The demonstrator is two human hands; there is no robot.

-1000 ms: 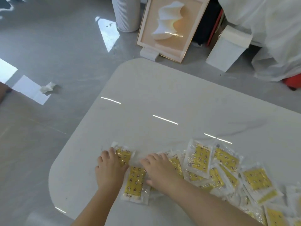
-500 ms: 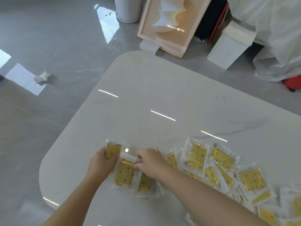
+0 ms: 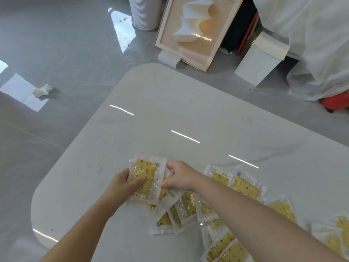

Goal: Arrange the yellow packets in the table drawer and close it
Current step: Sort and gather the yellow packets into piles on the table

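Grey glossy floor (image 3: 56, 44) surrounds a white marble-look table (image 3: 170, 110) with rounded corners, seen from the head camera; ceiling lights reflect as three short streaks across the table's middle.

Above the table's near left part, the left hand (image 3: 120, 186) grips a small stack of yellow packets (image 3: 145, 173); its thumb lies across the yellow front of the top packet and the fingers are hidden behind the stack. The right hand (image 3: 179, 176) meets the same stack on its right edge, fingers curled over the clear border and pinching it; which packet of the stack those fingers hold cannot be told. The stack's lower end overlaps packets lying flat on the table.

Loose yellow packets (image 3: 245, 188) are strewn over the table's near right part, overlapping one another in a band that runs from under the right forearm to the table's right edge; each is a clear pouch with a yellow patterned insert.

Past the table's far edge, on the floor, a framed relief picture (image 3: 196, 29) leans beside a ribbed white cylinder (image 3: 145, 12); right of the frame stands a white box (image 3: 258, 61), and a white sheet (image 3: 311, 44) drapes over something bulky, with a red object (image 3: 338, 101) at its foot. Left of the table, well apart from it, a crumpled tissue (image 3: 42, 90) lies on the floor.
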